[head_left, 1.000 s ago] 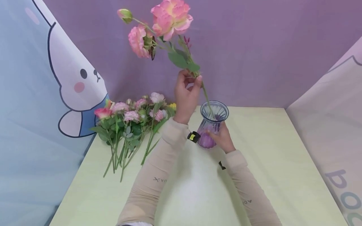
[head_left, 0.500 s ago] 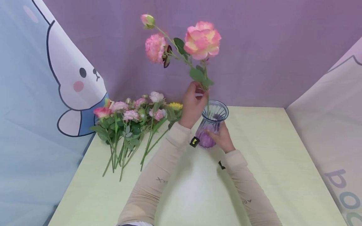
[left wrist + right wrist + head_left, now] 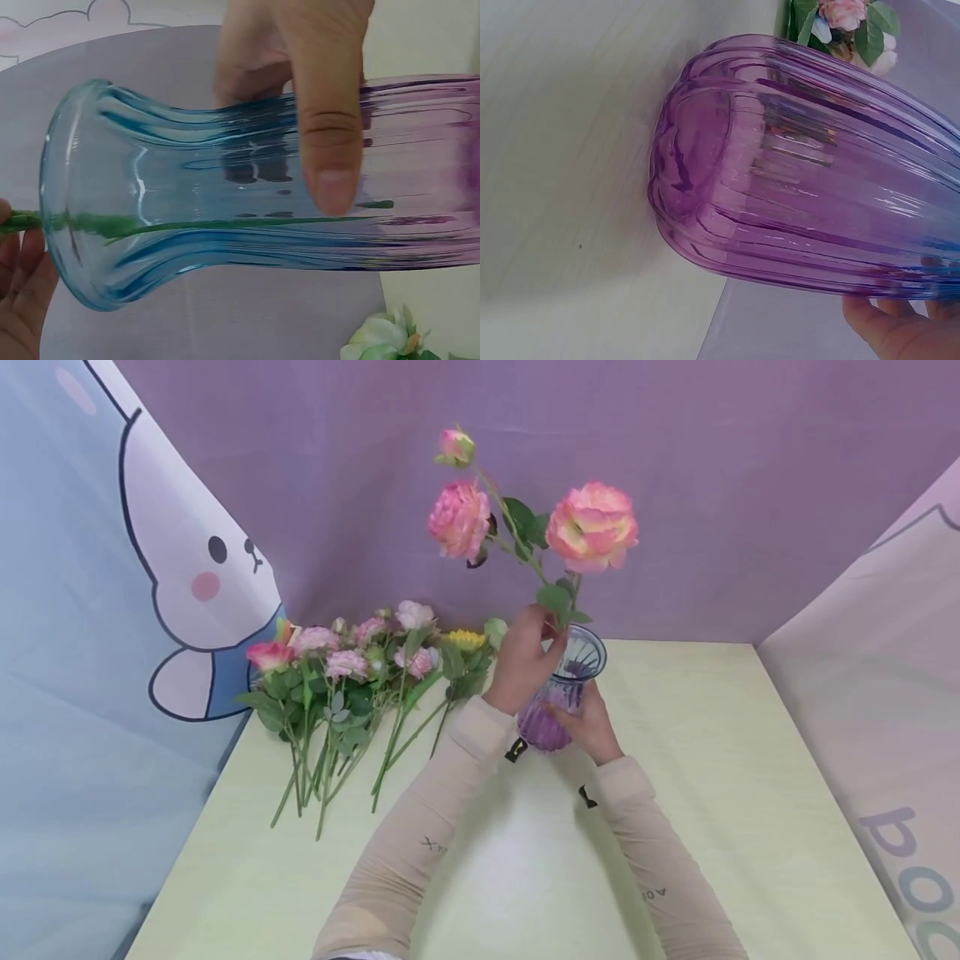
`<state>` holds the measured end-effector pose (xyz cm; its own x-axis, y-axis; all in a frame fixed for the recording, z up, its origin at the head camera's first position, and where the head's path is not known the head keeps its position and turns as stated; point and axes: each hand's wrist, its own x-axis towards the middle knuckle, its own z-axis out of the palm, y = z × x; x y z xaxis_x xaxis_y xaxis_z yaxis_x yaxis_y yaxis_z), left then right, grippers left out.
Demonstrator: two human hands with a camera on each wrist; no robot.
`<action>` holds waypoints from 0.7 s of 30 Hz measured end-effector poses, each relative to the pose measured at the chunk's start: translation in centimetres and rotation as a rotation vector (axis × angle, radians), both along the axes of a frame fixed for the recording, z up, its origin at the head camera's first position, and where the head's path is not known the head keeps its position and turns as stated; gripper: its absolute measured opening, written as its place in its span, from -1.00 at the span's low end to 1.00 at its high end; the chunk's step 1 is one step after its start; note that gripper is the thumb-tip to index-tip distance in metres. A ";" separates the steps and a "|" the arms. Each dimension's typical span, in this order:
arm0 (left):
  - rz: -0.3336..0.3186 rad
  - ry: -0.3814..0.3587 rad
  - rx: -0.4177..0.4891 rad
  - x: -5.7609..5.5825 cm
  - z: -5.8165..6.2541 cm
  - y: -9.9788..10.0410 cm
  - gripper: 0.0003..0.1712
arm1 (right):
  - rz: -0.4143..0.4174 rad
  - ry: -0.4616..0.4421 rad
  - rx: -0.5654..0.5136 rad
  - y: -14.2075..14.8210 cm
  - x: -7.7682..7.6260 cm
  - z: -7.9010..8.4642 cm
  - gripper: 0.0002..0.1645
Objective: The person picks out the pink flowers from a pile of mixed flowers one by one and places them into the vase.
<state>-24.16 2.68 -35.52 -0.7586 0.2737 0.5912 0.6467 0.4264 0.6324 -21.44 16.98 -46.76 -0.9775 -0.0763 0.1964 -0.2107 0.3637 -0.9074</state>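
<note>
Between thumb and fingertips, my left hand (image 3: 527, 662) pinches the green stem of a pink rose spray (image 3: 592, 529) just over the vase mouth. The spray carries two full blooms, a bud and green leaves. In the left wrist view the lower stem (image 3: 247, 223) lies inside the glass. My right hand (image 3: 596, 727) grips the waist of the ribbed glass vase (image 3: 547, 714), blue at the flared rim and purple at the base. Its thumb (image 3: 330, 142) lies across the glass in the left wrist view. The purple base (image 3: 705, 165) fills much of the right wrist view.
Several loose flower stems (image 3: 345, 693) with pink, white and red blooms lie on the left of the pale table (image 3: 712, 827). A yellow flower (image 3: 465, 640) lies beside them. A purple backdrop (image 3: 712, 510) rises behind, with printed curtains at both sides.
My left hand has moved down and right with the rose spray, and its stem has sunk deeper into the vase. My right hand and the vase have stayed nearly still.
</note>
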 end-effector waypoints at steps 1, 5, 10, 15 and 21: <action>0.005 -0.010 -0.028 0.0 -0.1 0.0 -0.75 | 0.002 -0.007 0.003 0.0 0.1 0.3 0.00; 0.025 -0.043 -0.128 -0.1 -0.6 0.1 -0.77 | 0.018 -0.026 0.008 -0.5 1.0 2.1 -0.01; 0.057 -0.023 -0.256 0.0 -1.1 0.2 -0.78 | 0.014 -0.044 0.027 -0.3 0.6 1.4 0.02; 0.068 -0.001 -0.364 0.2 -0.9 0.4 -0.78 | 0.007 -0.041 0.037 0.1 -0.1 0.0 0.05; 0.073 0.007 -0.392 0.2 -0.8 0.5 -0.79 | 0.003 -0.013 0.052 0.1 -0.2 -0.4 0.06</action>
<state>-23.97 3.20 -36.35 -0.7808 0.4252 0.4578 0.6094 0.6799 0.4079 -21.59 17.11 -47.11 -0.9797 -0.0891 0.1793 -0.2002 0.4101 -0.8898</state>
